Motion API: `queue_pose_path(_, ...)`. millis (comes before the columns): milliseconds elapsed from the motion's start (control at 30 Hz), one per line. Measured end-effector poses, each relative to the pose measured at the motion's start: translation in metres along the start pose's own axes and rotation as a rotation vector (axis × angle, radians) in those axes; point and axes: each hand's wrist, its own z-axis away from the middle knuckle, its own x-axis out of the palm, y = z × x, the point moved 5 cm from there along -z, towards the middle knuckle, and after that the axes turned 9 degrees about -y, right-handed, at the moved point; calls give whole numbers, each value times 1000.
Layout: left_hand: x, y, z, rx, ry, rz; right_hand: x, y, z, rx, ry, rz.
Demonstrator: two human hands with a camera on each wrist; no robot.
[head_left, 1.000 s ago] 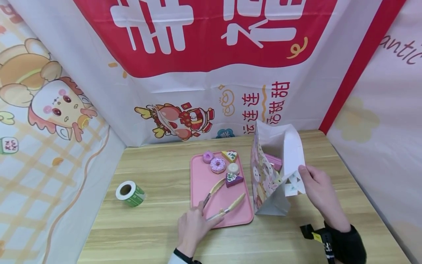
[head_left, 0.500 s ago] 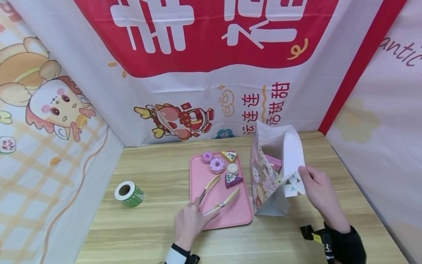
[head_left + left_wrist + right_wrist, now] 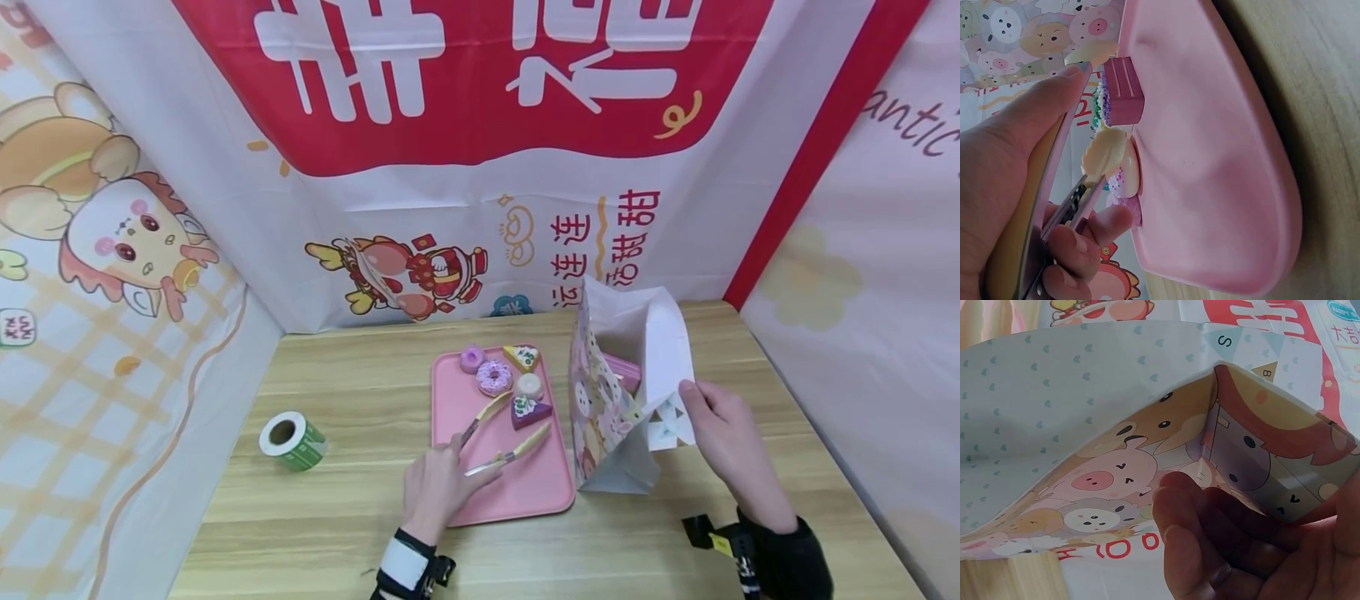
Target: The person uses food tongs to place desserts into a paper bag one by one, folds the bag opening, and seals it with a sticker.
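My left hand (image 3: 438,487) grips a pair of tongs (image 3: 1079,197) over the near part of a pink tray (image 3: 517,492). The cream-coloured tong tips are spread, one on each side of a purple cake slice (image 3: 529,412). Beyond it on the tray sit a round white piece (image 3: 529,386), a sprinkled purple donut (image 3: 494,377), a small purple round sweet (image 3: 472,358) and a yellow cake slice (image 3: 522,357). My right hand (image 3: 723,425) pinches the folded edge of a standing paper bag (image 3: 611,417) with cartoon animals, its mouth spread. Inside the bag shows a pink item (image 3: 622,372).
A roll of green-and-white labels (image 3: 294,442) stands on the wooden table (image 3: 360,533) left of the tray. The bag stands right beside the tray's right edge. Printed cloth (image 3: 450,192) encloses the back and sides.
My left hand and the tongs draw back slightly left, then forward again, bringing the tips around the purple cake slice. The right hand stays on the bag's edge.
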Motion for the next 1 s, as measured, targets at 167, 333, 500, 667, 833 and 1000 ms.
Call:
queue_pose_path(167, 0, -1, -1, 33, 9, -4, 0, 0, -1, -3, -2, -1)
queue_pose_path(333, 1, -2, -2, 41, 36, 8, -1, -1, 0, -4, 1, -6)
queue_pose_path(500, 3, -3, -3, 49, 68, -8, 0, 0, 0, -2, -4, -16)
queue_pose_path(667, 4, -4, -2, 80, 109, -29, 0, -1, 1, -14, 3, -12)
queue_pose_path(833, 5, -5, -1, 101, 121, -36, -2, -1, 1, -28, 19, -4)
queue_pose_path(1000, 2, -7, 2, 100, 111, -14, -3, -3, 1, -23, 5, -14)
